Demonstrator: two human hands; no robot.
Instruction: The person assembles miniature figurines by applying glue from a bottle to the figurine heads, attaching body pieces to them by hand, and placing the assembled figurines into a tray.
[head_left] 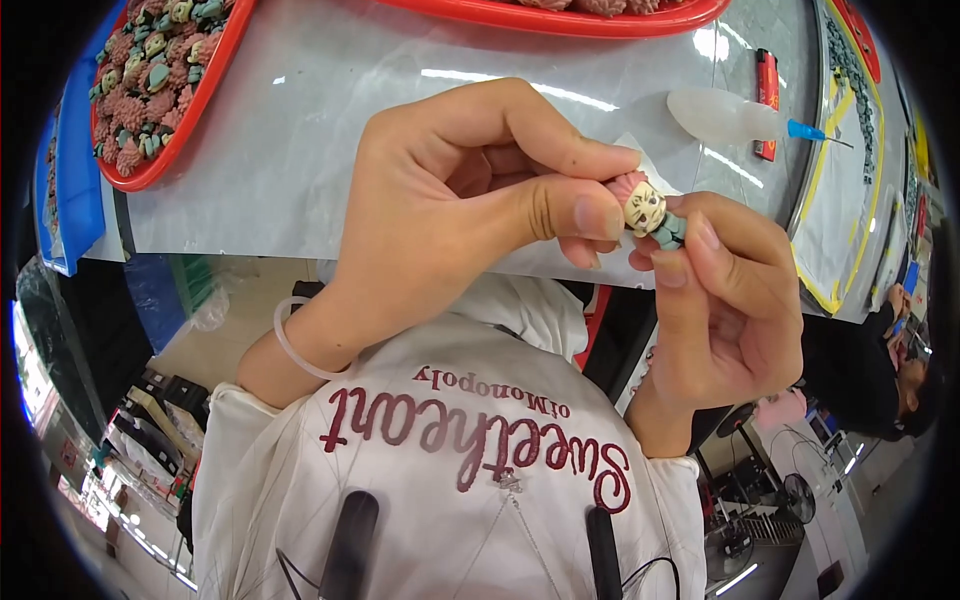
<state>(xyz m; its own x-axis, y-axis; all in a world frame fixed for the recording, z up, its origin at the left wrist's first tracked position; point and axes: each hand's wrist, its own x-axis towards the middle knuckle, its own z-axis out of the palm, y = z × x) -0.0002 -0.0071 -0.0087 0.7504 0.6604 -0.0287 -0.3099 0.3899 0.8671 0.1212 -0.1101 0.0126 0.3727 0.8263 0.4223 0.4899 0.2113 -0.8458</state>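
Between both hands, above the table's near edge, is a small painted figurine (645, 208) with pink hair, a pale face and a grey-green body. My left hand (480, 185) pinches its hair end between thumb and forefinger. The body end is gripped by the thumb and fingers of my right hand (725, 285). The figurine lies tilted, head toward my left hand. Part of a white sheet or wipe (640, 155) shows just behind the fingers.
A squeeze bottle (725, 115) with a blue needle tip lies at the right, beside a red lighter (766, 105). Red trays (215, 100) of pink and green figurine parts stand far left and at the back. A blue bin (85, 215) is at the left edge; another person (870, 370) sits far right.
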